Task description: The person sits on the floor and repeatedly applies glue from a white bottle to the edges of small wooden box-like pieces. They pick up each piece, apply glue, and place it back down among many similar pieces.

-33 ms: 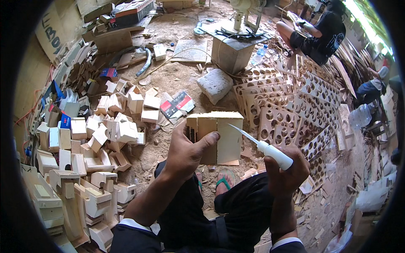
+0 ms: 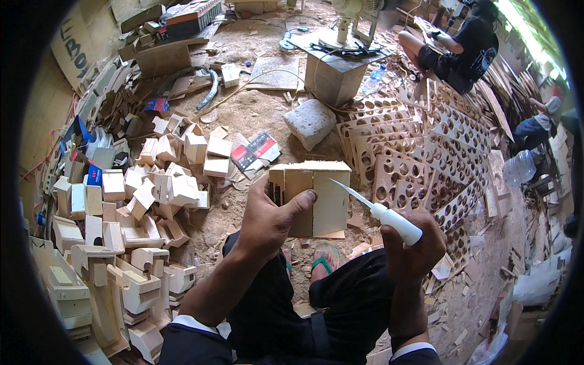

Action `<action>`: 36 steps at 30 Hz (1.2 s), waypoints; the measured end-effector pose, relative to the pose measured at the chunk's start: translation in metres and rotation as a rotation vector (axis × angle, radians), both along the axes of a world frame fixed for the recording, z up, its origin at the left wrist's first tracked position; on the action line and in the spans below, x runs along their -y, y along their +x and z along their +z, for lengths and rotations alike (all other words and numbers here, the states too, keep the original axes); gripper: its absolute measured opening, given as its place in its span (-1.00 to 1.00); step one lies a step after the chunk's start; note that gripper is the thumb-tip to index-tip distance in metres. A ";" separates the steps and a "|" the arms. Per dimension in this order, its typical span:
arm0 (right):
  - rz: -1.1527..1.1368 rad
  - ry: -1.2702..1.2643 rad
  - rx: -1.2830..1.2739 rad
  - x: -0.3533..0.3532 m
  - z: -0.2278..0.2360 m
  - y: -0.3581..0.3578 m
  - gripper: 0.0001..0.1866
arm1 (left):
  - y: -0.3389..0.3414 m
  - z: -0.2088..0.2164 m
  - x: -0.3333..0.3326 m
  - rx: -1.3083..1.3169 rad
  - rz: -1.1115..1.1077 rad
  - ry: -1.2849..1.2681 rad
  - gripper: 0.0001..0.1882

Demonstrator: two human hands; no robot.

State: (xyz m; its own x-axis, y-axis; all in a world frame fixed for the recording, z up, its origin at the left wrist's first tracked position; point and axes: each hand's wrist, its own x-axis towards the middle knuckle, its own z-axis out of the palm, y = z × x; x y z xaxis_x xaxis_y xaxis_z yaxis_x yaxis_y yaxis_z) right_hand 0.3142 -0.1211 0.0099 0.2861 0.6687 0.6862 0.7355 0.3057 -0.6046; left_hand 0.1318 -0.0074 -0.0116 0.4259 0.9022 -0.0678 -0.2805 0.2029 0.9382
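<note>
My left hand (image 2: pixel 267 216) is shut on a pale wooden box (image 2: pixel 319 194), held upright above my knees, thumb across its front face. My right hand (image 2: pixel 413 249) grips a knife (image 2: pixel 392 220) by its white handle. The thin blade points up and left, and its tip touches or nearly touches the box's right panel. I sit on the ground in dark trousers, with a green sandal (image 2: pixel 322 258) showing below the box.
A heap of small wooden boxes and parts (image 2: pixel 140 201) fills the left side. Wooden panels with round holes (image 2: pixel 420 158) lie to the right. Ahead are a grey stone block (image 2: pixel 310 121), a crate with a fan (image 2: pixel 334 67) and a seated person (image 2: pixel 462 42).
</note>
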 end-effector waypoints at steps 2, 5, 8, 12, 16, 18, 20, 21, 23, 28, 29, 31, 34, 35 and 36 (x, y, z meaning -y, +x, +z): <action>-0.009 -0.011 0.003 0.001 0.000 -0.001 -0.77 | 0.000 0.000 0.000 -0.002 -0.006 0.008 -0.62; 0.003 -0.015 0.010 0.001 0.001 -0.001 -0.78 | -0.001 0.000 0.000 -0.004 -0.014 0.013 -0.61; 0.005 0.000 0.033 0.001 0.002 -0.001 -0.78 | 0.000 0.001 0.001 0.003 -0.010 -0.002 -0.62; -0.007 -0.014 0.039 0.002 0.003 -0.001 -0.77 | 0.000 0.002 0.002 0.007 -0.011 0.002 -0.62; -0.004 0.006 0.035 0.001 0.002 -0.001 -0.78 | 0.000 0.002 0.002 0.009 -0.010 0.000 -0.64; -0.003 0.015 0.038 0.001 0.003 -0.001 -0.78 | 0.000 0.001 0.002 0.020 -0.007 -0.004 -0.64; -0.012 0.015 0.051 0.001 0.003 -0.001 -0.78 | 0.000 0.000 0.002 0.022 -0.009 -0.006 -0.65; -0.016 0.016 0.057 0.001 0.004 -0.001 -0.78 | 0.000 0.000 0.001 0.024 -0.011 -0.007 -0.65; -0.024 0.013 0.055 0.001 0.004 -0.001 -0.77 | -0.001 -0.001 0.001 0.022 -0.020 -0.012 -0.65; -0.035 0.006 0.013 0.001 0.002 -0.002 -0.76 | -0.002 0.001 0.001 0.025 -0.021 -0.010 -0.64; -0.041 0.007 -0.012 0.001 0.001 -0.002 -0.76 | -0.002 0.002 0.001 0.013 -0.022 -0.009 -0.64; -0.072 -0.004 -0.022 0.002 0.000 0.000 -0.73 | -0.003 0.002 0.000 0.012 0.007 0.005 -0.64; -0.061 -0.004 -0.038 0.003 -0.001 0.005 -0.70 | -0.005 0.000 -0.003 -0.007 0.051 0.043 -0.66; -0.050 -0.002 -0.043 0.004 -0.001 0.006 -0.70 | -0.008 -0.001 -0.004 -0.032 0.053 0.033 -0.68; -0.036 -0.011 -0.028 0.004 -0.001 0.009 -0.69 | -0.009 -0.002 -0.005 -0.001 0.090 0.035 -0.69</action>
State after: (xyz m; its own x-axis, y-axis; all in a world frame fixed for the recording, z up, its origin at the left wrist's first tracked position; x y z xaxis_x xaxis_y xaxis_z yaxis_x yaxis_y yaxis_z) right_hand 0.3231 -0.1251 0.0090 0.3287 0.6653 0.6703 0.7288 0.2727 -0.6281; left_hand 0.1232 -0.0029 -0.0139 0.3427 0.9388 -0.0358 -0.2952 0.1438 0.9446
